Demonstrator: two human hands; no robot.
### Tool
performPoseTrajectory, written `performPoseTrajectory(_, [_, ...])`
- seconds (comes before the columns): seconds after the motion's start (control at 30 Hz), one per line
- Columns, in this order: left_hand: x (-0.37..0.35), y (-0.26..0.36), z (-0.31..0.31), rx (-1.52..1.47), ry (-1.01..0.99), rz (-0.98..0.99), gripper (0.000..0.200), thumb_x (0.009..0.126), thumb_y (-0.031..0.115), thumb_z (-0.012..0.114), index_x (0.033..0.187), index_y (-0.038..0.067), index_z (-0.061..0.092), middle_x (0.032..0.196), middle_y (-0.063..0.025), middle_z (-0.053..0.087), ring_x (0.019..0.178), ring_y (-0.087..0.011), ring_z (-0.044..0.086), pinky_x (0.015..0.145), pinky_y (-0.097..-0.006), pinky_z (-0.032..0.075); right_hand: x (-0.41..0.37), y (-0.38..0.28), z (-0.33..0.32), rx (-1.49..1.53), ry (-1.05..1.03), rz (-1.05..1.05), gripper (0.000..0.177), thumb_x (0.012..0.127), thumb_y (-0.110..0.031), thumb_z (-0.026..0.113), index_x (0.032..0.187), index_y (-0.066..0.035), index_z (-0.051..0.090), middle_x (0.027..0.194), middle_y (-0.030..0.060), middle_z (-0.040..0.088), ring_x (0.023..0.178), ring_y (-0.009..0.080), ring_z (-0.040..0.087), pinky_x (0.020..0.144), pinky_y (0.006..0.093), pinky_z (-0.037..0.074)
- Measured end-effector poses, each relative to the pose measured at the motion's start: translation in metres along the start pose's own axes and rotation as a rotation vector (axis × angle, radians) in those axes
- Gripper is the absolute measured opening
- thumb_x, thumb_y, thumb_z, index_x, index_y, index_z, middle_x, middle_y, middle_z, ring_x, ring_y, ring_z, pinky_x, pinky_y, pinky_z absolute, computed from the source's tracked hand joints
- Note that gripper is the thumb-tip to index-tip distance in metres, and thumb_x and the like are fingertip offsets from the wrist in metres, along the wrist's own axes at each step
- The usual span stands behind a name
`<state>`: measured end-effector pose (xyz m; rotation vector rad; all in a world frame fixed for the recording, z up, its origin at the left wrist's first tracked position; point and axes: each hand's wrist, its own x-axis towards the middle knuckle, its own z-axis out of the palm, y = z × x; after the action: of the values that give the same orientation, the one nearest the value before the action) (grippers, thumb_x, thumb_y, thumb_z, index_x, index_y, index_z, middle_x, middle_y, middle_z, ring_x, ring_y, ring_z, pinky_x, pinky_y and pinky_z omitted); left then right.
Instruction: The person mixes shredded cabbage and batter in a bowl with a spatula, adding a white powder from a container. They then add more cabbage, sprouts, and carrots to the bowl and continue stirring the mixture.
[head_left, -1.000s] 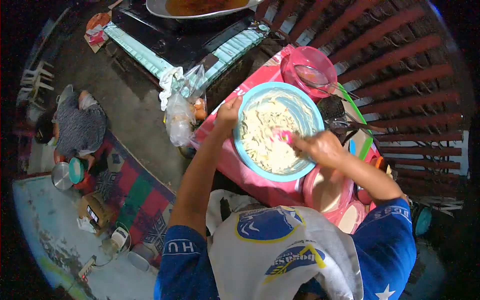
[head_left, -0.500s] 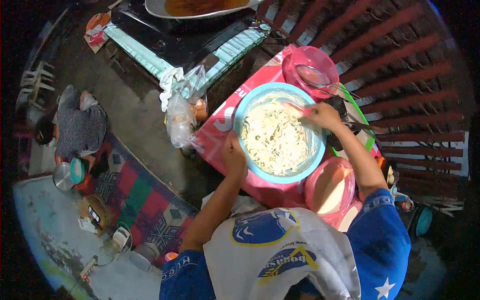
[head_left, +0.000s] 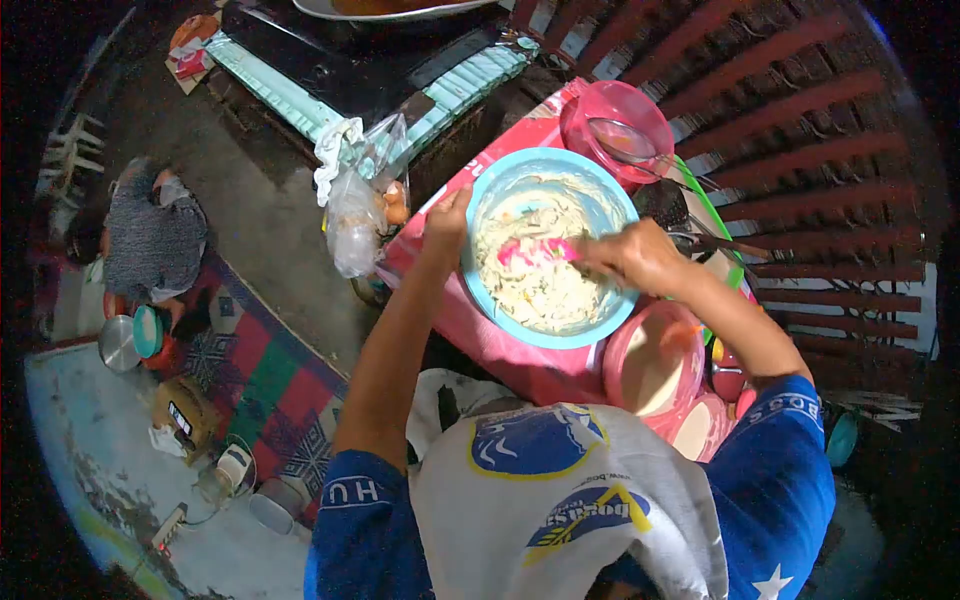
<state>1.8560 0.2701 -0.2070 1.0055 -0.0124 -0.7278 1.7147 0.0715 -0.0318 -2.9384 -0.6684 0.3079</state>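
Note:
A light-blue basin [head_left: 487, 299] stands on the pink-covered table, holding a pale, creamy mix with green shreds [head_left: 545, 295]. My right hand [head_left: 640, 258] is closed around the handle of a pink spatula [head_left: 540, 252], whose blade lies in the mix near the middle of the basin. At the basin's left rim, my left hand [head_left: 448, 222] grips the edge, its fingers partly hidden. Some of the mix is smeared up the basin's inner wall.
A pink bowl with a strainer [head_left: 622, 140] stands behind the basin. Pink tubs of pale contents [head_left: 655, 365] sit at the near right. Plastic bags and eggs [head_left: 396, 203] hang left of the table. A person [head_left: 152, 240] sits at far left. A slatted red fence [head_left: 810, 200] borders the right.
My right hand has moved down and nearer with the spatula, drawing its blade to the basin's middle. My left hand has shifted up along the left rim.

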Motion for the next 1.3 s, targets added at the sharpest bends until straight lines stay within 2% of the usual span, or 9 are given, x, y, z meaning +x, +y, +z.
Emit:
performPoseTrajectory(0.1, [-0.001,0.004,0.001,0.055,0.036,-0.015,0.034,0.094,0.030,0.042,0.099,0.001,0.060,0.085,-0.0041,0.064,0.073,-0.0108,0.059,0.067,-0.0243,0.047,-0.044,-0.033,0.001,-0.175,0.079,0.019,0.049,0.066,-0.012,0.057,0.115,-0.016,0.056,0.065,0.0046,0.059,0.049,0.0234,0.057,0.044,0.0340,0.045])
performPoseTrajectory(0.2, [-0.006,0.011,0.008,0.122,0.071,-0.016,0.034,0.095,0.029,0.040,0.098,0.002,0.061,0.083,-0.0031,0.064,0.071,-0.0097,0.058,0.067,-0.0241,0.046,-0.070,-0.064,-0.009,-0.225,-0.163,0.153,0.041,0.074,-0.011,0.051,0.115,-0.012,0.052,0.076,0.0135,0.062,0.054,0.0236,0.061,0.045,0.0354,0.050])
performPoseTrajectory(0.43, [0.000,-0.001,0.005,0.161,0.093,0.103,0.035,0.095,0.029,0.040,0.094,0.002,0.063,0.082,-0.0023,0.064,0.072,-0.0082,0.056,0.067,-0.0238,0.044,-0.009,-0.038,0.065,-0.167,0.061,0.387,0.019,0.078,-0.023,0.053,0.089,-0.011,0.062,0.061,0.0111,0.060,0.051,0.0262,0.060,0.045,0.0390,0.047])
performPoseTrajectory(0.63, [0.010,-0.012,-0.001,0.239,0.180,0.120,0.033,0.094,0.027,0.043,0.093,0.000,0.063,0.080,-0.0022,0.064,0.070,-0.0077,0.054,0.066,-0.0233,0.043,-0.031,-0.035,-0.001,-0.089,0.043,0.590,0.019,0.079,-0.030,0.054,0.089,-0.018,0.065,0.070,0.0128,0.063,0.061,0.0284,0.063,0.052,0.0413,0.049])
performPoseTrajectory(0.77, [0.004,-0.003,0.007,0.304,0.205,0.142,0.033,0.093,0.027,0.045,0.092,0.000,0.064,0.079,-0.0024,0.063,0.070,-0.0081,0.054,0.066,-0.0234,0.043,-0.002,-0.034,0.031,-0.149,-0.144,0.782,0.020,0.081,-0.024,0.051,0.096,-0.013,0.059,0.067,0.0156,0.063,0.060,0.0310,0.063,0.053,0.0420,0.049])
performPoseTrajectory(0.87, [0.010,-0.015,0.001,0.337,0.238,0.148,0.033,0.093,0.027,0.046,0.090,0.000,0.064,0.078,-0.0024,0.062,0.069,-0.0082,0.053,0.065,-0.0236,0.043,0.039,-0.036,0.091,0.124,0.224,0.751,0.021,0.083,-0.026,0.051,0.092,-0.009,0.059,0.060,0.0190,0.058,0.056,0.0364,0.059,0.053,0.0469,0.045])
performPoseTrajectory(1.1, [-0.015,0.006,0.006,0.370,0.208,0.129,0.037,0.093,0.031,0.043,0.085,0.000,0.062,0.070,-0.0014,0.058,0.064,-0.0079,0.049,0.060,-0.0256,0.041,-0.033,-0.056,0.009,0.228,0.154,0.918,0.025,0.082,-0.031,0.054,0.098,-0.014,0.063,0.071,0.0166,0.063,0.067,0.0353,0.062,0.062,0.0466,0.048])
performPoseTrajectory(1.2, [-0.049,0.025,0.031,0.466,0.286,0.259,0.041,0.094,0.033,0.041,0.081,0.000,0.061,0.067,-0.0011,0.056,0.062,-0.0072,0.046,0.058,-0.0256,0.039,-0.053,-0.028,0.031,0.150,0.118,1.134,0.026,0.083,-0.031,0.055,0.097,-0.012,0.063,0.076,0.0178,0.064,0.069,0.0344,0.062,0.063,0.0462,0.048])
performPoseTrajectory(1.3, [-0.035,0.010,0.015,0.582,0.256,0.251,0.042,0.094,0.035,0.042,0.078,0.001,0.060,0.066,-0.0004,0.054,0.061,-0.0068,0.045,0.057,-0.0252,0.038,-0.034,0.018,0.105,0.421,0.271,1.062,0.025,0.083,-0.030,0.054,0.098,-0.012,0.063,0.074,0.0169,0.064,0.066,0.0320,0.063,0.061,0.0422,0.049])
